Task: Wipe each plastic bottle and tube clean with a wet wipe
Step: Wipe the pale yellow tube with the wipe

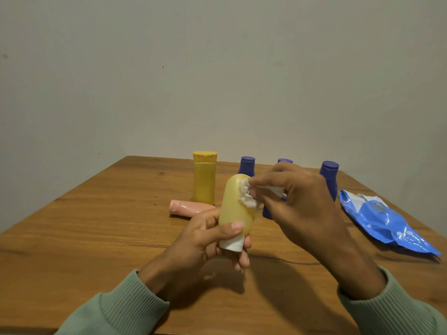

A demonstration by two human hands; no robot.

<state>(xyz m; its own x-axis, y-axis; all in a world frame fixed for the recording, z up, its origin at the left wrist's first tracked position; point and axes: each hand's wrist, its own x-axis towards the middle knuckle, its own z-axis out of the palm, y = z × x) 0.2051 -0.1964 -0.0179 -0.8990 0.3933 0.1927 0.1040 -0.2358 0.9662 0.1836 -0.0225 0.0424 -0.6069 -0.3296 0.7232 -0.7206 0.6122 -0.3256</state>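
The left hand [208, 240] is holding a pale yellow bottle [235, 206] upside down above the wooden table [96, 226]. Its thumb and fingers are pinching the bottle's white cap [232, 244] at the bottom end. The right hand [297, 201] is pressing a white wet wipe [251, 195] against the top side of the bottle. Its fingertips are squeezed together on the crumpled wipe.

Behind the hands, a tall yellow bottle [204, 178] is standing upright. A pink tube [189, 207] is lying on its side just in front of it. 3 purple bottles are standing in a row, at [246, 165], [285, 161] and [329, 175]; the middle one is mostly hidden, so it may be a different shape. A blue wipe pack [387, 223] is lying at the right, with its flap open.
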